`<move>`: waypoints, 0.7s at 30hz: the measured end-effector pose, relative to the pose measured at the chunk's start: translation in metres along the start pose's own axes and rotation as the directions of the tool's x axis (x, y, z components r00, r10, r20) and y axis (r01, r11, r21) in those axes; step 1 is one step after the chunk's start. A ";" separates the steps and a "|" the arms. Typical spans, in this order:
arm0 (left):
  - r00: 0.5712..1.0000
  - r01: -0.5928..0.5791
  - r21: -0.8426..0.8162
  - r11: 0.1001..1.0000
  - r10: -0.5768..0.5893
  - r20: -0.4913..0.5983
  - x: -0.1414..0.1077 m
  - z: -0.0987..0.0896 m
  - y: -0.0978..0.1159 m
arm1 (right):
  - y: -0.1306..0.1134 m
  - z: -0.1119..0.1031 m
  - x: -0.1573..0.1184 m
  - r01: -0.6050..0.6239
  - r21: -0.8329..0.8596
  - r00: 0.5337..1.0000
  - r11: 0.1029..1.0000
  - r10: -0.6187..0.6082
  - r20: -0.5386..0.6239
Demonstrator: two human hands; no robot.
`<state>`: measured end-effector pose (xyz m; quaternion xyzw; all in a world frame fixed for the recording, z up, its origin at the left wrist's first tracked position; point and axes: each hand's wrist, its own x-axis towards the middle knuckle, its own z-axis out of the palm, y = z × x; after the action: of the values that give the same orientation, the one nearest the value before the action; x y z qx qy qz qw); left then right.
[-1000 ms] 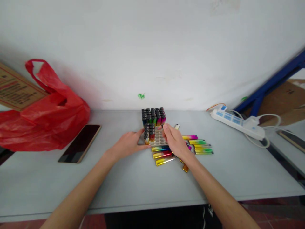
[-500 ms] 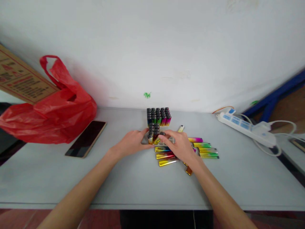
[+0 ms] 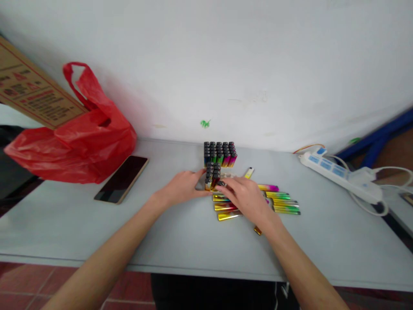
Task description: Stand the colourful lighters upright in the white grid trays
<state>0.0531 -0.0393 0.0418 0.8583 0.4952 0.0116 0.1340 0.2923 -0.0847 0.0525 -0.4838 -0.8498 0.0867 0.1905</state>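
Observation:
A pale shallow tray (image 3: 229, 175) sits between my hands, partly hidden by my right fingers. Upright lighters with black tops (image 3: 213, 170) stand in two columns at its left side. My left hand (image 3: 183, 186) grips the tray's left side, forefinger behind and thumb at the front. Between the thumb and fingers of my right hand (image 3: 243, 193) is a lighter (image 3: 221, 184), its black top showing beside the front of the columns. Gold lighters with coloured ends (image 3: 226, 207) lie flat below and beside my right hand, which covers part of them.
Behind the tray stands a block of upright lighters (image 3: 220, 154) near the wall. A phone (image 3: 122, 180) and red plastic bag (image 3: 93, 144) are at left, with a cardboard box (image 3: 38, 90) behind. A white power strip (image 3: 342, 176) with cables lies at right.
The view has shifted slightly. The lighter in my right hand now looks more upright, close to the front of the columns. My left hand keeps its place at the tray's side.

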 end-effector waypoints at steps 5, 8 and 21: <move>1.000 0.005 -0.001 1.000 -0.005 0.000 0.001 0.002 -0.001 | -0.014 0.006 0.005 -0.123 -0.082 0.991 0.989 0.126 0.039; 1.000 0.008 -0.007 1.000 -0.008 0.021 0.001 -0.001 0.000 | -0.008 0.006 0.005 -0.070 -0.010 0.995 0.998 0.070 0.065; 0.999 -0.025 -0.019 0.999 0.026 0.023 0.001 -0.002 -0.003 | 0.114 -0.064 -0.091 -0.325 0.058 0.925 0.944 0.330 -0.188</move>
<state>0.0509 -0.0365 0.0431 0.8633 0.4825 0.0081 0.1477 0.4501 -0.1061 0.0514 -0.6224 -0.7331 0.0802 0.2622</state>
